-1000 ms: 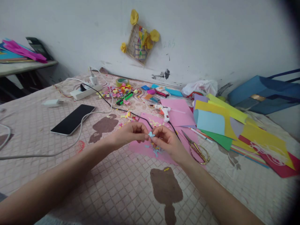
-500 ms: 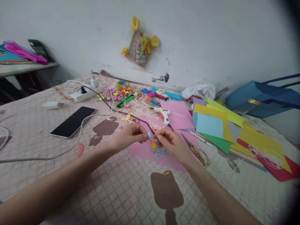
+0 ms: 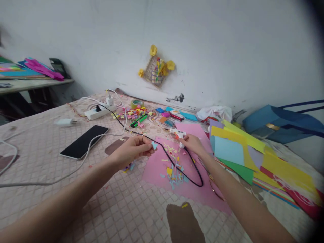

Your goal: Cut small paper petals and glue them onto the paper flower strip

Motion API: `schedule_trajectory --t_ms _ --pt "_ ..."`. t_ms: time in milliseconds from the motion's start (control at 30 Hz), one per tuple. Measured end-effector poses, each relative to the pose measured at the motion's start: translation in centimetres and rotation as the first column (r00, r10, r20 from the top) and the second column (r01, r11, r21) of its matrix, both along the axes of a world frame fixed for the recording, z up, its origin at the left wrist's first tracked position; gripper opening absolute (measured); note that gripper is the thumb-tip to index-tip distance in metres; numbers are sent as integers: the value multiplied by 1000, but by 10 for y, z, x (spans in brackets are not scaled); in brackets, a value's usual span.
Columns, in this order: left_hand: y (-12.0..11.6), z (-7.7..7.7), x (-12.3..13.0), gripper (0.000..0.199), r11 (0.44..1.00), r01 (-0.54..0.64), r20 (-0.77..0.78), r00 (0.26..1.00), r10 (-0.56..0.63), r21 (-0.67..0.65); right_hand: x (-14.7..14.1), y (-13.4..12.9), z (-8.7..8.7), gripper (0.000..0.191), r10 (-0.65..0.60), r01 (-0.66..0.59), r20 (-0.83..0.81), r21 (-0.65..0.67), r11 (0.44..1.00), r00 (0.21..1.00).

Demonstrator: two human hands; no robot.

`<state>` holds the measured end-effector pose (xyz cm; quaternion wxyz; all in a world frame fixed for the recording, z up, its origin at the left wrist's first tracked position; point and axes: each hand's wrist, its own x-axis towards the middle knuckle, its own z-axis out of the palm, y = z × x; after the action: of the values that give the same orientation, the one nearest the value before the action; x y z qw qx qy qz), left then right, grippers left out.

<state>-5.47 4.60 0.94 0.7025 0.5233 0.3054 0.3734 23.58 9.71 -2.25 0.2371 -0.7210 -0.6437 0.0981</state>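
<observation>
My left hand [image 3: 135, 148] pinches a small light blue paper cutout [image 3: 154, 145] between thumb and fingertips, above the left edge of the pink sheet [image 3: 154, 168]. At the sheet's far side, my right hand [image 3: 192, 143] has its fingers closed at the handle of a white hot glue gun [image 3: 177, 133]. The gun's black cable [image 3: 196, 184] loops over the sheet. Little blue and yellow paper scraps [image 3: 178, 175] lie on the sheet between my arms. Gold-handled scissors [image 3: 214, 187] are partly hidden under my right forearm.
Coloured paper sheets [image 3: 227, 148] are stacked on the right, before a blue bag [image 3: 286, 123]. On the left lie a phone [image 3: 84, 141], a charger [image 3: 65, 122] and a power strip [image 3: 100, 113]. Paper flowers [image 3: 134, 113], a green cutter [image 3: 139, 120] and tape [image 3: 137, 103] sit farther back.
My right hand has left the left hand's side and moved up and right to the glue gun. The left hand keeps the blue cutout. The view has tilted up slightly.
</observation>
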Motion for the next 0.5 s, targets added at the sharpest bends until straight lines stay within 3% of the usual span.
schedule_trajectory --t_ms 267,400,500 --pt "3 6 -14 19 997 -71 -9 997 71 1 -1 13 -5 29 -40 43 -85 37 998 996" --pt "7 5 -24 17 988 -152 -53 987 152 12 -4 4 4 22 -9 44 -265 126 991 964" --pt "15 0 -31 16 974 -219 -99 970 224 56 -11 -5 13 26 99 -44 -463 129 991 881"
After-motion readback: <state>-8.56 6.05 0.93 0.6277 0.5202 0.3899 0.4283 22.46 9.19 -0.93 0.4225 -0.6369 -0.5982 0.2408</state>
